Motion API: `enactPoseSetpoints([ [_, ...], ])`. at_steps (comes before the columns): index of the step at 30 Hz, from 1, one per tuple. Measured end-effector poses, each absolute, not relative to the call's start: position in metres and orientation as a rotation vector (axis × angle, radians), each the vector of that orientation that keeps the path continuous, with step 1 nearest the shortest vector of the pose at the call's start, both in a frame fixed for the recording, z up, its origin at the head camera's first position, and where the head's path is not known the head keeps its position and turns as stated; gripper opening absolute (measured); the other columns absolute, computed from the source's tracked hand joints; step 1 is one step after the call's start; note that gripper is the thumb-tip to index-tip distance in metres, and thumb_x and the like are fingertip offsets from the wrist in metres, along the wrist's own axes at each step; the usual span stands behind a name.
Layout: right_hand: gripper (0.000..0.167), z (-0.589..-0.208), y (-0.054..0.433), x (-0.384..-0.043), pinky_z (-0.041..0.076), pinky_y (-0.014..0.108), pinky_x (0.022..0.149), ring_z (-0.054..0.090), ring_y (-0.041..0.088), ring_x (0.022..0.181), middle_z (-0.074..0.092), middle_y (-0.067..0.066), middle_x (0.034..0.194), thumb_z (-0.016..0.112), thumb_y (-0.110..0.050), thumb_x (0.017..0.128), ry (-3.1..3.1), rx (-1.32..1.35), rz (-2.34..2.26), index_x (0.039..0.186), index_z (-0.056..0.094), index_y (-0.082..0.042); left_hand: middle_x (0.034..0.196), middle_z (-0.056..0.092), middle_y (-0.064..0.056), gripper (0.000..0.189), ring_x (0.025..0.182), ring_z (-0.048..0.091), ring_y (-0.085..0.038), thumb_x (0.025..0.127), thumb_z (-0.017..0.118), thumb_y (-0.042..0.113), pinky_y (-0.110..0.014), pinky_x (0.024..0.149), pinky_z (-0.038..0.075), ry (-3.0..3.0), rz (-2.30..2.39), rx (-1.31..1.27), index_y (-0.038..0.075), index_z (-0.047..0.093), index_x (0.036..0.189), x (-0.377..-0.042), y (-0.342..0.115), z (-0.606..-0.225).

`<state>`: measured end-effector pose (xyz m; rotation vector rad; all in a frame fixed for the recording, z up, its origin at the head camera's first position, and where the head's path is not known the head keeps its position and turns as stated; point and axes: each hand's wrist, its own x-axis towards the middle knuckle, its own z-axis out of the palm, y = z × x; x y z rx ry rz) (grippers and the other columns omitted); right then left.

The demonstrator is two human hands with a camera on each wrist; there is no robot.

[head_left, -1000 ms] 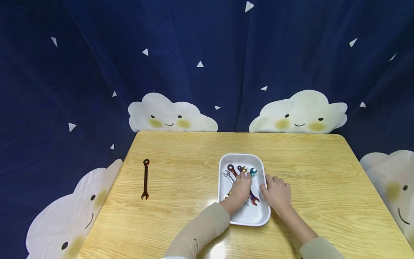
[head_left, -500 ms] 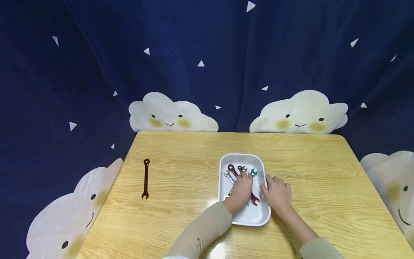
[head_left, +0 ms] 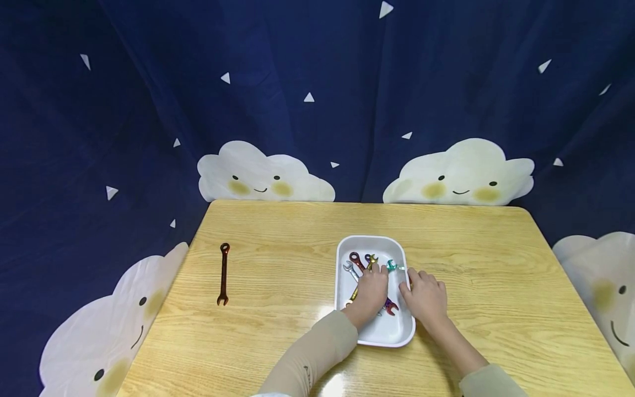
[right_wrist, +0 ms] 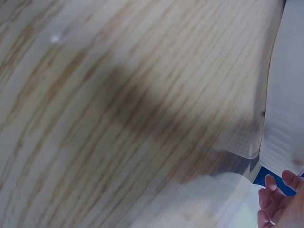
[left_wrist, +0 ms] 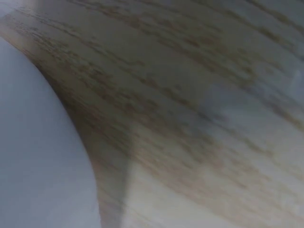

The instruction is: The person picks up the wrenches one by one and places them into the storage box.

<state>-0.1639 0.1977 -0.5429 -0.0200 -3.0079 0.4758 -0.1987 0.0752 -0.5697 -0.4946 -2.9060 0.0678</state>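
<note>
My left hand [head_left: 373, 292] reaches into a white tray [head_left: 364, 337] in the head view, back of the hand upward. Its fingers rest over a pile of combination wrenches and their undersides are hidden. A teal wrench [head_left: 391, 265] shows beside its fingertips. Around the hand lie a silver wrench [head_left: 349, 267], a gold wrench [head_left: 373, 258], a dark red ring end [head_left: 354, 257] and a purple-red open end [head_left: 391, 307]. My right hand [head_left: 425, 295] grips the tray's right rim, thumb toward the inside. In the right wrist view, bent fingers [right_wrist: 267, 202] show by the white wall.
A dark red combination wrench [head_left: 223, 274] lies alone on the wooden table [head_left: 278, 237] at the left. A dark blue curtain [head_left: 278, 66] with white clouds stands behind the table. The left wrist view shows mostly wood grain and a blurred pale shape [left_wrist: 38, 142].
The left hand has shifted slightly right within the tray. The teal wrench's head has moved a little right, and the gold wrench has turned slightly. The right hand stays at the rim.
</note>
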Motion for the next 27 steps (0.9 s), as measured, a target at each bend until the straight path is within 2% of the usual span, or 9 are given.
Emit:
enactPoseSetpoints([
  [27,0.037,-0.5431,0.1972,-0.1645,0.035,0.054,0.077,0.053,0.040,0.094,0.059,0.021,0.098,0.051,-0.030,0.086,-3.001,-0.020,0.471,0.112,0.056,-0.003,0.095,0.059,-0.003,0.037,0.069,0.058,-0.016,0.084,0.058,0.020,-0.026,0.052,0.048,-2.927,0.022,-0.509,0.017,0.056,0.121,-0.1964,0.0721,-0.5619],
])
